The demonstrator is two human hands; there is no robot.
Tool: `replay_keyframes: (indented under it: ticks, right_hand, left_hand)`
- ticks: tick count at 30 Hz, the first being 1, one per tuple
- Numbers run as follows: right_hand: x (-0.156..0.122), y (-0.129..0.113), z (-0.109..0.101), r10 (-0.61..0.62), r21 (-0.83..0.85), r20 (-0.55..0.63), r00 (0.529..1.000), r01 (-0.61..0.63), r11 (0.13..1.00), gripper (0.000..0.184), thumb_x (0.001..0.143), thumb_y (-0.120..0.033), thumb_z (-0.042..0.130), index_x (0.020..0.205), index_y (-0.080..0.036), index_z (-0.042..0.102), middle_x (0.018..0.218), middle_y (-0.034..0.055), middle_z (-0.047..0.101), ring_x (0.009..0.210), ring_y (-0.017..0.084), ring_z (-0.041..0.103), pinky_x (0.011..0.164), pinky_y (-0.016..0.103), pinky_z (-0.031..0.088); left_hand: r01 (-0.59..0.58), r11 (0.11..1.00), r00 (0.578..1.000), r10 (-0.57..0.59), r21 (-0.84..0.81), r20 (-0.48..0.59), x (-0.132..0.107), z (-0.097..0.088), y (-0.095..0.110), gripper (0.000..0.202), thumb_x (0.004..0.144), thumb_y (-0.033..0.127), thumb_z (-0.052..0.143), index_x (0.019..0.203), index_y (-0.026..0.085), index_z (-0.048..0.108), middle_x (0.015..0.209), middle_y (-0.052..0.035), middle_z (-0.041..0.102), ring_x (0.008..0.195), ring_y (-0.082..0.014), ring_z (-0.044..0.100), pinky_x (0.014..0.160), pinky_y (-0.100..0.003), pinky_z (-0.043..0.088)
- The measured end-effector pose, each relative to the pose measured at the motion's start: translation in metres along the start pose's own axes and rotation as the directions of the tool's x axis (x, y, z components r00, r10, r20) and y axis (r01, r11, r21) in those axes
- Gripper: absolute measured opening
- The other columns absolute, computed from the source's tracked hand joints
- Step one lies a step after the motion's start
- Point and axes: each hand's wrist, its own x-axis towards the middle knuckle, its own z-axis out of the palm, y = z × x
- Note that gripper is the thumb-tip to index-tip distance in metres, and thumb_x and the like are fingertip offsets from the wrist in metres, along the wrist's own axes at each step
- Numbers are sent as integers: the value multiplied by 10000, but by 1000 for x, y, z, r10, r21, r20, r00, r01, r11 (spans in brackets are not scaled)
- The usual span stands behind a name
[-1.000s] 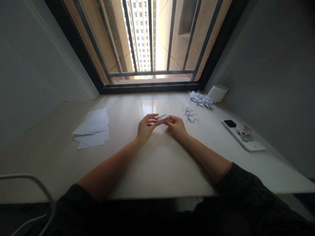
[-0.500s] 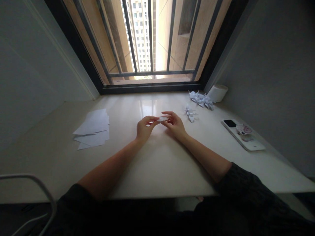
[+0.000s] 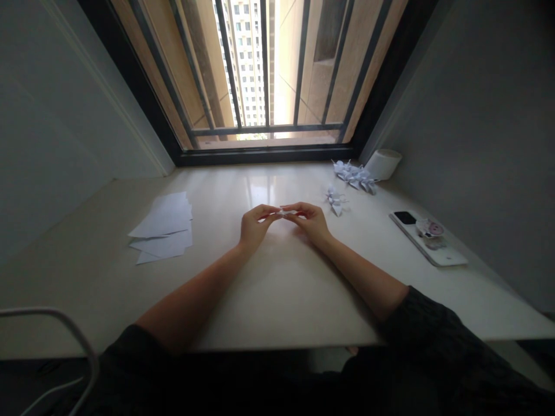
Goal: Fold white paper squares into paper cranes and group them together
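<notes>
A small folded piece of white paper (image 3: 282, 213) is pinched between my two hands over the middle of the sill, mostly covered by the fingers. My left hand (image 3: 256, 223) holds its left side between thumb and fingertips. On the other side, my right hand (image 3: 311, 221) grips it the same way, so the fingertips of both hands nearly meet. To the right of that hand lie a few folded paper figures (image 3: 335, 202), and a larger cluster of white folded paper figures (image 3: 354, 175) sits farther back.
Loose white paper sheets (image 3: 165, 225) lie in an overlapping pile at the left. A phone (image 3: 442, 252) with a round grip rests at the right. A white roll (image 3: 383, 164) stands in the back right corner, near the barred window (image 3: 264, 138). A pale cable (image 3: 82, 335) curves at lower left.
My right hand's raised fingers have come down and closed onto the folded paper, covering more of it. My left hand stays almost where it was.
</notes>
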Motion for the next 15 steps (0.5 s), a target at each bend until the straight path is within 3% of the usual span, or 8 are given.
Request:
replay_keyframes:
  ticks: [8, 15]
  right_hand:
    - [1, -6, -3, 40, -68, 0, 999, -40, 997, 216, 662, -391, 739, 826, -251, 749, 844, 29, 742, 801, 203, 668, 760, 327, 490]
    - [2, -2, -1, 131, 71, 18, 991, -132, 989, 245, 642, -399, 749, 821, -232, 747, 845, 39, 740, 812, 211, 676, 775, 341, 513]
  left_hand:
    - [56, 987, 997, -62, -149, -35, 1, 2, -3, 241, 604, 317, 779, 771, 159, 705, 811, -49, 719, 785, -177, 665, 821, -343, 512]
    - [150, 964, 986, -161, -219, -35, 2, 2, 1, 243, 590, 317, 783, 743, 145, 705, 784, -46, 719, 758, -166, 657, 837, -349, 492]
